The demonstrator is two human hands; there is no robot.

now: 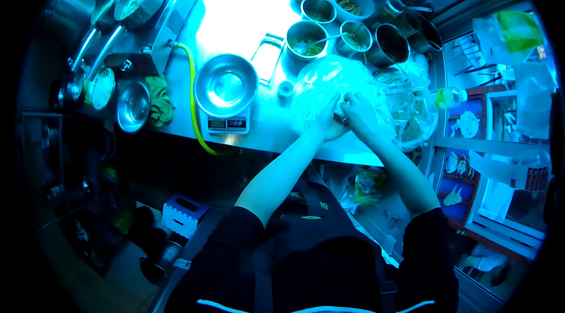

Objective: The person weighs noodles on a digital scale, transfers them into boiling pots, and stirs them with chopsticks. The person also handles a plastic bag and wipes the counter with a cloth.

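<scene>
A large, puffed-out clear plastic bag (pixel 329 72) lies on the stainless steel worktop (pixel 269 123) before me. At its near side my left hand (pixel 330 121) and my right hand (pixel 358 114) meet, fingers curled in on the plastic. Overlapping fingers and glare hide the exact spot they grip. What the bag contains is washed out by the blue light. Left of the bag stands a small cylindrical container (pixel 285 89). Farther left, a wide steel bowl (pixel 226 85) rests on a digital kitchen scale (pixel 227 124).
Behind the bag several steel pots (pixel 307 39) hold food, one with a spoon, beside a pale bowl (pixel 352 2). Crumpled plastic (pixel 408 110) and a bottle (pixel 450 97) lie right. A yellow hose (pixel 193 92) crosses the worktop towards a burner unit (pixel 154 35) with pans (pixel 139 2).
</scene>
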